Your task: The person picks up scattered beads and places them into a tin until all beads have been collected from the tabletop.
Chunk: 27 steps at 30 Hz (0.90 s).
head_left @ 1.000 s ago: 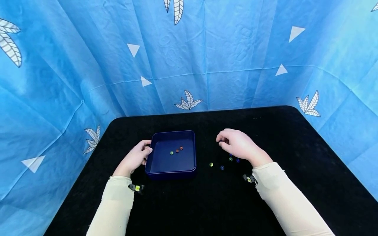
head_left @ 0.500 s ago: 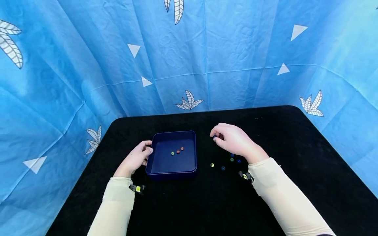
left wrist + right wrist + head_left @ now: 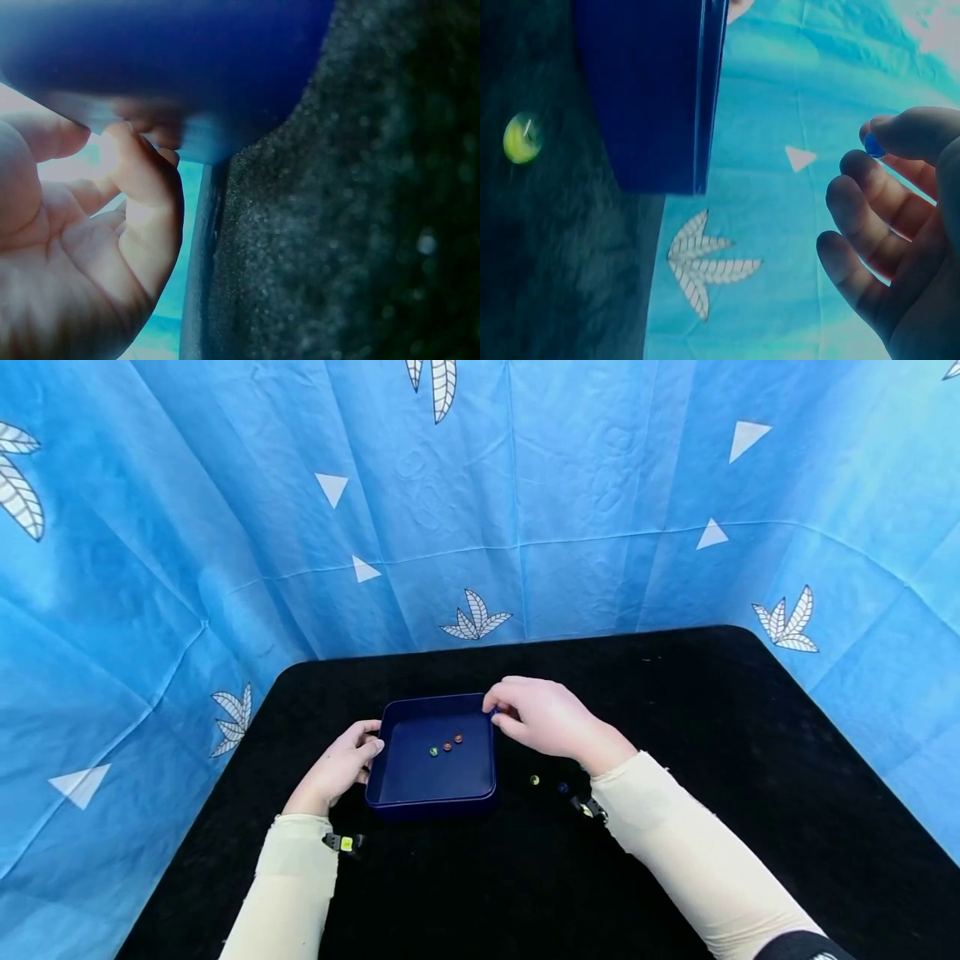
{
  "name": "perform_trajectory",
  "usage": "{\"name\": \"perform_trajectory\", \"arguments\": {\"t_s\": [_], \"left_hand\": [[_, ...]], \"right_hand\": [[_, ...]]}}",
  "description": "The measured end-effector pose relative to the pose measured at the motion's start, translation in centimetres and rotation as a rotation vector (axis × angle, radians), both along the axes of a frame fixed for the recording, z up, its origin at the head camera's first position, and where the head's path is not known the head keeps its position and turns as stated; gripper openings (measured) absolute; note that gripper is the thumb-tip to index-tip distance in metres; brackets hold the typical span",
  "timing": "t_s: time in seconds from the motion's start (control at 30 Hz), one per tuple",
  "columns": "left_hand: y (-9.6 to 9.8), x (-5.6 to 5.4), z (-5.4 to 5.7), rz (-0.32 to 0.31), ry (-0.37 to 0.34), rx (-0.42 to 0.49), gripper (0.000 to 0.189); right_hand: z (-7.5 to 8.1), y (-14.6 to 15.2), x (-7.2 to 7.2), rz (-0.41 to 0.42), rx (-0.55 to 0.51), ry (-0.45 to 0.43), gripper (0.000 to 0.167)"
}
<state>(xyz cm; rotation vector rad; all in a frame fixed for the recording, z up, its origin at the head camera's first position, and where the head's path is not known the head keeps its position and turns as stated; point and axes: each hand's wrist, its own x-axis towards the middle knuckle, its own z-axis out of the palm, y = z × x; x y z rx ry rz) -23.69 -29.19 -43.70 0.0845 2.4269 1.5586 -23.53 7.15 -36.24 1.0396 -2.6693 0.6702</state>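
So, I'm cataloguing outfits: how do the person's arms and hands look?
Left hand and right hand are bare; left sleeve and right sleeve are cream. Each wrist wears a small black and yellow-green device. Black material marked white shows beyond the right sleeve.

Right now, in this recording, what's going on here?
A person's right hand pinches a blue marble near the far right corner of a navy tray, while the left hand holds the tray's left side. A green marble and two reddish ones lie inside; at least a yellow marble and a dark blue one lie on the black table.
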Motion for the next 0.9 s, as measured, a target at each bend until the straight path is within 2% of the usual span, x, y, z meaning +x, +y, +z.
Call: {"name": "perform_trajectory", "arguments": {"t_s": [0.2, 0.43, 0.63, 0.77, 0.9], "left_hand": [[0.1, -0.1, -0.2, -0.004, 0.005, -0.001, 0.047], [0.1, -0.2, -0.2, 0.004, 0.006, 0.002, 0.047], [0.0, -0.1, 0.0, 0.001, 0.009, 0.004, 0.048], [0.1, 0.0, 0.4, 0.000, -0.002, 0.007, 0.049], [0.7, 0.6, 1.7, -0.010, -0.013, 0.004, 0.048]], "right_hand": [[0.7, -2.0, 0.0, 0.051, 0.056, 0.032, 0.015], [1.8, -3.6, -0.3, 0.099, 0.048, 0.049, 0.019], [1.7, -5.2, -0.9, 0.131, 0.047, 0.063, 0.019], [1.3, -6.1, -1.2, 0.151, 0.056, 0.076, 0.017], [1.1, -6.7, -1.6, 0.148, 0.083, 0.092, 0.017]]}}
